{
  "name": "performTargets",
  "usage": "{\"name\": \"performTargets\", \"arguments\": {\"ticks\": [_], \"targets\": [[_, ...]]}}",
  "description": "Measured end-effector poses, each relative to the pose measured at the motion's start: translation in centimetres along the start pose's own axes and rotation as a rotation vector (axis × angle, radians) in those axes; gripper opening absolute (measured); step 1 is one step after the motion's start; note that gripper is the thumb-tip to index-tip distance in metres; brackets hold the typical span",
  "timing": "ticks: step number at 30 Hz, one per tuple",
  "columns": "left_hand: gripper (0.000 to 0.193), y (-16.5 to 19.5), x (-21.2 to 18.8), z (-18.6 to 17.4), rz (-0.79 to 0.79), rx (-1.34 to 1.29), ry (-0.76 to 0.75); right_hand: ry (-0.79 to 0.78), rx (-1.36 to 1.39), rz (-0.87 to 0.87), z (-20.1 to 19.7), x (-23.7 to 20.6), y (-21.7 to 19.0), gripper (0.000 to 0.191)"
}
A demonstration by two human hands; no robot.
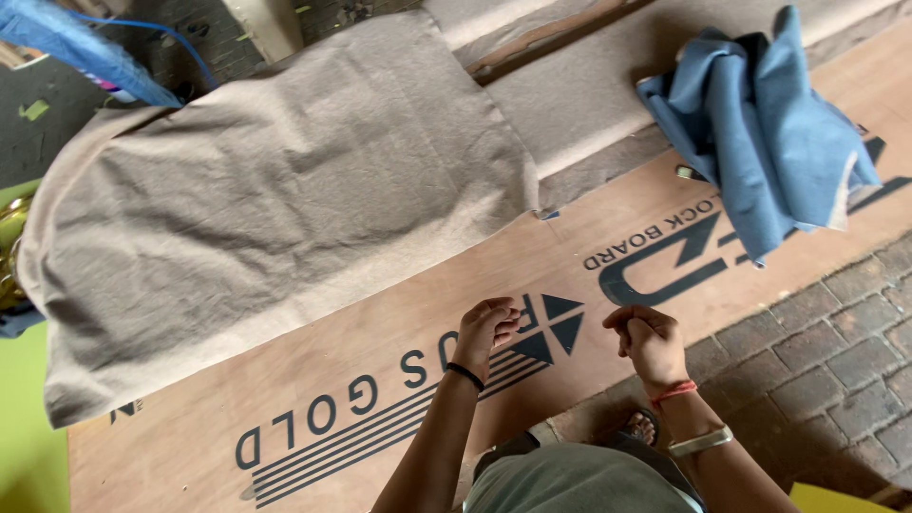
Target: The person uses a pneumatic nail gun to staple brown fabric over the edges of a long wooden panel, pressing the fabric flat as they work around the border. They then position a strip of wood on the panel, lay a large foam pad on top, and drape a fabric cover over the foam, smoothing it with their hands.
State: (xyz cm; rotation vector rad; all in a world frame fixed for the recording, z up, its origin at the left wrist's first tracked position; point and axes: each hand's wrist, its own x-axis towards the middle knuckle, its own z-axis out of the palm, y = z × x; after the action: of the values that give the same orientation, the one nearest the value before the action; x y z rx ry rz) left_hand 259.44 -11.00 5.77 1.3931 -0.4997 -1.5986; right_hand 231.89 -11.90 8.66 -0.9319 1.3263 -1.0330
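Note:
My left hand (486, 328) hovers above the plywood board (313, 370), fingers pinched together; a black band circles its wrist. My right hand (648, 340) is held level with it to the right, fingers also curled tight, with a red thread and a metal bangle on the wrist. Whatever is pinched between the two hands is too thin to make out. A large grey-brown cloth (275, 190) lies spread on the board beyond both hands, apart from them.
A crumpled blue cloth (769, 123) sits on the board at the far right. Grey cushioned panels (589, 95) lie behind it. Brick paving (826, 351) runs along the right, where my sandalled foot (642, 427) stands. A blue hose (85, 47) shows at top left.

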Motion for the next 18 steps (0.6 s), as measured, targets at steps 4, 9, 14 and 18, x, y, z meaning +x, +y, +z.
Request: {"name": "performTargets", "arguments": {"ticks": [4,9,14,18], "targets": [[0.031,-2.5,0.6,4.4,0.009,0.02,-0.071,0.024,0.021,-0.034,-4.4,-0.1,-0.4,0.035],[0.029,-4.7,1.5,13.1,0.012,0.06,-0.125,0.092,0.146,-0.191,-13.9,0.4,-1.8,0.036],[0.028,-7.7,0.5,26.0,-0.027,0.186,-0.205,0.258,0.286,-0.186,-28.1,-0.2,-2.7,0.035],[0.026,-10.0,-0.3,34.4,-0.092,0.28,-0.27,0.39,0.336,-0.176,-36.8,-1.8,-2.4,0.035]]}}
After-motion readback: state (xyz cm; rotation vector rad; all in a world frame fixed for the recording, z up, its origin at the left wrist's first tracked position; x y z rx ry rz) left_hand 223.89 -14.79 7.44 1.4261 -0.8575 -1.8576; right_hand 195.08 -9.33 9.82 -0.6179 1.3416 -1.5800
